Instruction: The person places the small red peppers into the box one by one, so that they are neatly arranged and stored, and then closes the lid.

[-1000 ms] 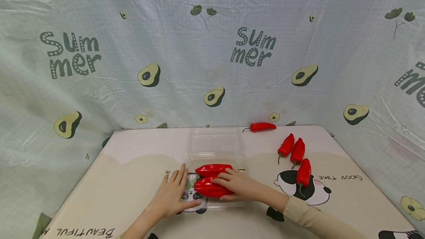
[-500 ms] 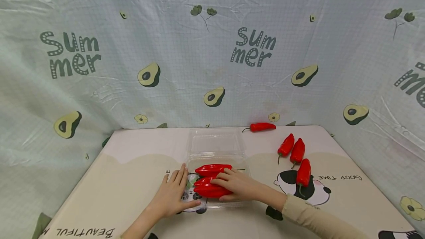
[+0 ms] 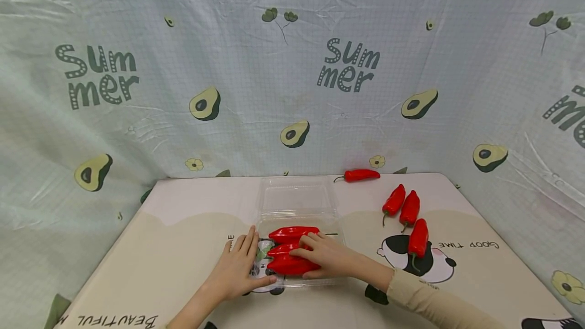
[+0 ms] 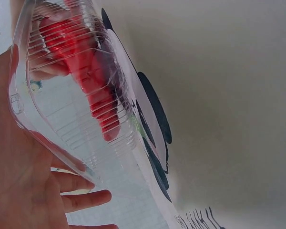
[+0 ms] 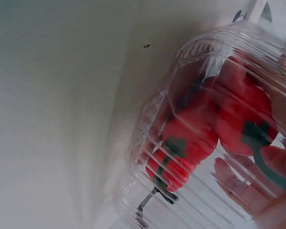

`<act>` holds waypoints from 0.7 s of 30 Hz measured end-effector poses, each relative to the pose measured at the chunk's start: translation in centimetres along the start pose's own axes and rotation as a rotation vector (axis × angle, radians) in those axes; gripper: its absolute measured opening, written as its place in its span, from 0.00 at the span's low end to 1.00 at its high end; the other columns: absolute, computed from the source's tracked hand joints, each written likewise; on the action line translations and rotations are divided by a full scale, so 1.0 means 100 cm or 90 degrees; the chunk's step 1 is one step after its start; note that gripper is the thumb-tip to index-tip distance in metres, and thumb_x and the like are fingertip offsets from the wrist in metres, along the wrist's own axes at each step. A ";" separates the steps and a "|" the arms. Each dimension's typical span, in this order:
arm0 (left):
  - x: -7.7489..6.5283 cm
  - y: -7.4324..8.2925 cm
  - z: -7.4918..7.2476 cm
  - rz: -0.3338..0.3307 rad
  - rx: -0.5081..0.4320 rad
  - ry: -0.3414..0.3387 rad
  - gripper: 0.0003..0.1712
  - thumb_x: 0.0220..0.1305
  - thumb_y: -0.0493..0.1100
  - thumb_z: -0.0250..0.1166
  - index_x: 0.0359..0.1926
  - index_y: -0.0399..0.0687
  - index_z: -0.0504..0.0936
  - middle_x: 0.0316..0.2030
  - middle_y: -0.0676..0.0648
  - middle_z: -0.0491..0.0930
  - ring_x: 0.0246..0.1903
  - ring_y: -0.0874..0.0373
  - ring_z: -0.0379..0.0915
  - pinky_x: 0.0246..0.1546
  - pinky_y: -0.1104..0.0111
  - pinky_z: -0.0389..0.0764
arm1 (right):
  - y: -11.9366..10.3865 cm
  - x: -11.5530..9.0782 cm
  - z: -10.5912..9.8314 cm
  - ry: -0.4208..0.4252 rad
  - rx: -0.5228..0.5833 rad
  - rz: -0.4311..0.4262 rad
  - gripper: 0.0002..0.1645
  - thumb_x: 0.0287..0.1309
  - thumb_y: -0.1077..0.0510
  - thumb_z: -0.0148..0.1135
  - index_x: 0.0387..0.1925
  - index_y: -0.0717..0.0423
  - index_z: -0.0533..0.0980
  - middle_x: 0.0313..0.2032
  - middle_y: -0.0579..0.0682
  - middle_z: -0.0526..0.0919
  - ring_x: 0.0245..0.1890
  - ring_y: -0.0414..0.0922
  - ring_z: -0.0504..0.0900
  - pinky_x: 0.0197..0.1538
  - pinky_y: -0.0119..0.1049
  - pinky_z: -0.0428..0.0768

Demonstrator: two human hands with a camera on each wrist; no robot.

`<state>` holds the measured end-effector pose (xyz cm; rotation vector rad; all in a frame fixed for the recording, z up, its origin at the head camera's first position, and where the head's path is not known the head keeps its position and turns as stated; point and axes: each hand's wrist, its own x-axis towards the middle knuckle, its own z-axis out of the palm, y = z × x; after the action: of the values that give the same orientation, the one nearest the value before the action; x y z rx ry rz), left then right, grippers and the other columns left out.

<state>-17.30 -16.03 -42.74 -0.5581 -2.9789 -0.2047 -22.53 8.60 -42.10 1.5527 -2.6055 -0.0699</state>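
Observation:
A clear plastic clamshell box (image 3: 299, 282) lies with its lid (image 3: 297, 196) folded back. Inside it are a far red chili pepper (image 3: 292, 233), a middle red chili pepper (image 3: 282, 250) and a near red chili pepper (image 3: 292, 265), side by side. My right hand (image 3: 331, 257) reaches into the box and holds the stem end of the near pepper between fingers and thumb. Through the clear wall, the right wrist view shows its green stem (image 5: 271, 171). My left hand (image 3: 237, 270) rests against the box's left side, fingers extended and thumb along the near corner.
A chili pepper (image 3: 361, 174) lies at the table's back edge. Several more, including a front one (image 3: 418, 237), are to the right of the box. A printed curtain (image 3: 242, 65) hangs behind the table (image 3: 183, 258) and at both sides.
My right hand's fingers have shifted slightly, and more of the middle pepper shows. The near pepper sits a touch closer to the box's front. My left hand has stayed put.

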 end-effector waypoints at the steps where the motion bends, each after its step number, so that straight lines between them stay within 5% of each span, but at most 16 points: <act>1: 0.000 0.000 0.000 0.000 0.000 0.000 0.60 0.44 0.77 0.50 0.64 0.34 0.57 0.66 0.38 0.53 0.61 0.41 0.56 0.57 0.42 0.56 | 0.000 0.000 0.000 -0.001 0.002 0.001 0.31 0.49 0.39 0.58 0.56 0.38 0.67 0.47 0.44 0.72 0.50 0.41 0.69 0.54 0.41 0.72; 21: -0.001 0.001 -0.002 0.002 -0.002 0.002 0.60 0.45 0.77 0.49 0.64 0.33 0.57 0.66 0.38 0.53 0.60 0.41 0.56 0.56 0.42 0.57 | 0.002 -0.001 0.001 -0.008 0.008 -0.016 0.27 0.49 0.38 0.58 0.53 0.34 0.70 0.42 0.42 0.72 0.46 0.38 0.68 0.51 0.36 0.72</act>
<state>-17.16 -15.97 -42.55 -0.5629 -2.9749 -0.2096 -22.65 8.72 -42.21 1.5941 -2.6013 -0.0647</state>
